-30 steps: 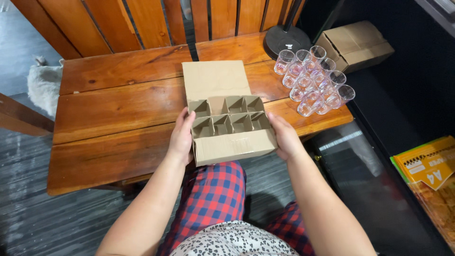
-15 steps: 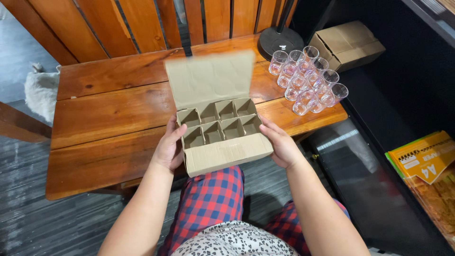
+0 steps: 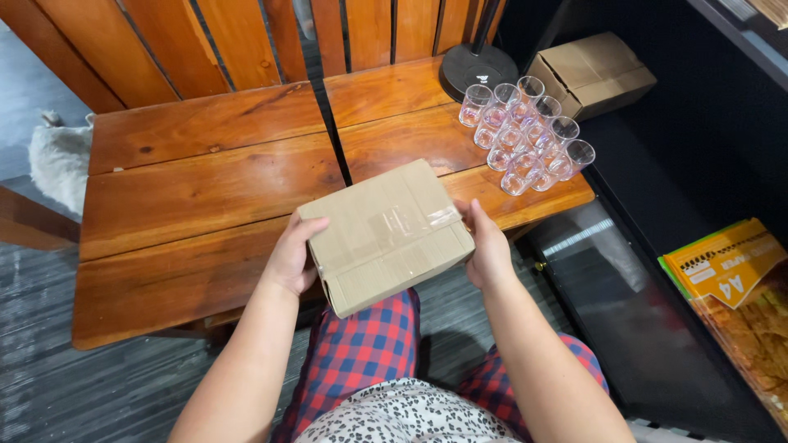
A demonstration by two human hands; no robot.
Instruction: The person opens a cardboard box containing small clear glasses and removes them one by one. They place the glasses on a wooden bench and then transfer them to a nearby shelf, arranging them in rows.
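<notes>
A brown cardboard box (image 3: 384,234), lid down and with clear tape across its top, is held above the front edge of a wooden table (image 3: 205,197). My left hand (image 3: 291,258) grips its left side. My right hand (image 3: 488,246) holds its right side. The box tilts slightly, with its near face toward me. Its inner dividers are hidden. A cluster of several small clear glasses (image 3: 525,135) stands on the table's right end, apart from both hands.
A black round lamp base (image 3: 478,70) stands behind the glasses. Another cardboard box (image 3: 591,74) lies to the far right on a dark surface. A yellow and green paper package (image 3: 726,267) sits lower right. Wooden slats rise behind the table.
The box's lid, standing open before with the dividers showing, is now down. Both hands have lifted the box off the table toward me.
</notes>
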